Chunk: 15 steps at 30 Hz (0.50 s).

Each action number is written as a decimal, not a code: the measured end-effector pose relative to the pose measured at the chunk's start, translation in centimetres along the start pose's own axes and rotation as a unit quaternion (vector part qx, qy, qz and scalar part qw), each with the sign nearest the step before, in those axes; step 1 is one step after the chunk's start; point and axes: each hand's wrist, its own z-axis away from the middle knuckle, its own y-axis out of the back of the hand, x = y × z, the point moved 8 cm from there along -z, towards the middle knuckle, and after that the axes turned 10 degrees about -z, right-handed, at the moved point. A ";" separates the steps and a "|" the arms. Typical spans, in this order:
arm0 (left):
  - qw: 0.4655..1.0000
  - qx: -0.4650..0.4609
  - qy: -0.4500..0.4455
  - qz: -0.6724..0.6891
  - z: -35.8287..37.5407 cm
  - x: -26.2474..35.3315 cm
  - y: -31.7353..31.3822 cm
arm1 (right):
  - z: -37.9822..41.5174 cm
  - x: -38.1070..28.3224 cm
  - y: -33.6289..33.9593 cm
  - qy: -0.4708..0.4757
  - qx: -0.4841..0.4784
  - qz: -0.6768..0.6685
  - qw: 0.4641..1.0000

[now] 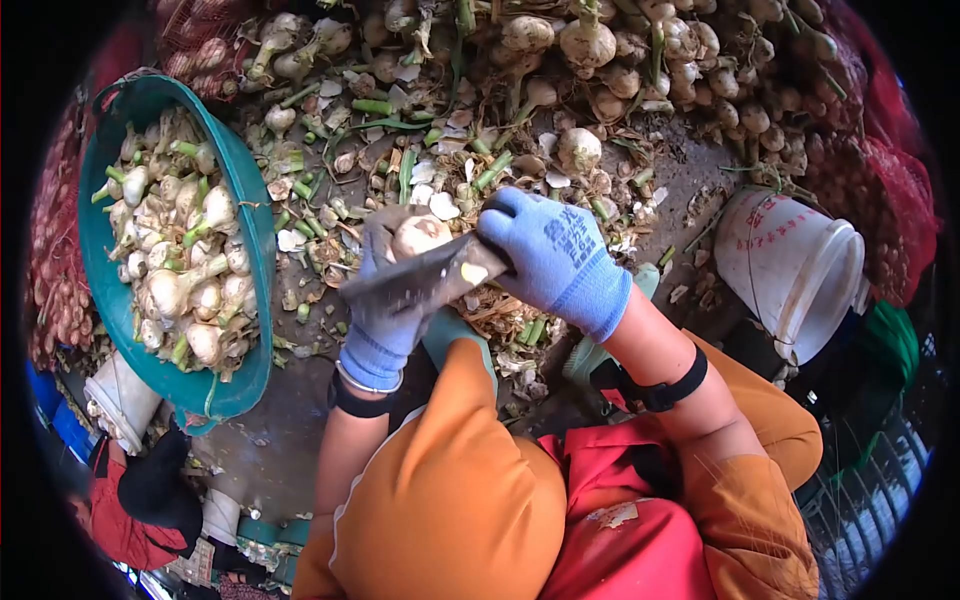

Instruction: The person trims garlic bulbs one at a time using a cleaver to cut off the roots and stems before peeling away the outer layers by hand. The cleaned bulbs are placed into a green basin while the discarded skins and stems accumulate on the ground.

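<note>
My left hand (385, 335), in a grey-blue glove, is closed round a garlic bulb (420, 237) above the littered floor. Its fingers are partly hidden behind the wide blade of a knife (415, 280). The blade lies across the front of the bulb, with a small pale piece (473, 272) on it. My right hand (555, 255), in a blue glove, is closed on the knife at the blade's right end. Cut stems and peelings (490, 170) lie beneath and beyond both hands.
A green basin (262, 290) of garlic stands left. Garlic bulbs (587, 43) are heaped at the back. A white bucket (770, 250) lies tipped at right, near red mesh sacks (885, 215). Another person (135, 510) is at lower left.
</note>
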 end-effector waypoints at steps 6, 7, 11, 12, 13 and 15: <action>1.000 0.011 -0.021 -0.008 -1.4 3.4 1.9 | -0.2 0.2 0.5 0.012 -0.006 0.011 1.000; 1.000 0.012 -0.021 -0.008 -1.1 4.0 1.9 | -0.4 0.8 0.3 -0.001 -0.007 0.015 1.000; 0.929 -0.023 0.114 0.350 0.5 4.5 1.4 | -0.2 10.2 -1.1 -0.222 0.087 -0.129 0.963; 0.956 0.004 0.111 0.271 -0.2 4.1 1.7 | 0.4 11.4 -3.1 -0.282 0.051 -0.307 0.908; 0.974 0.021 0.113 0.193 -0.9 3.7 1.8 | 0.2 9.0 -3.0 -0.275 0.023 -0.395 0.876; 0.996 0.039 0.053 0.054 -1.9 3.6 1.7 | 0.5 6.8 -5.0 -0.307 0.005 -0.545 0.780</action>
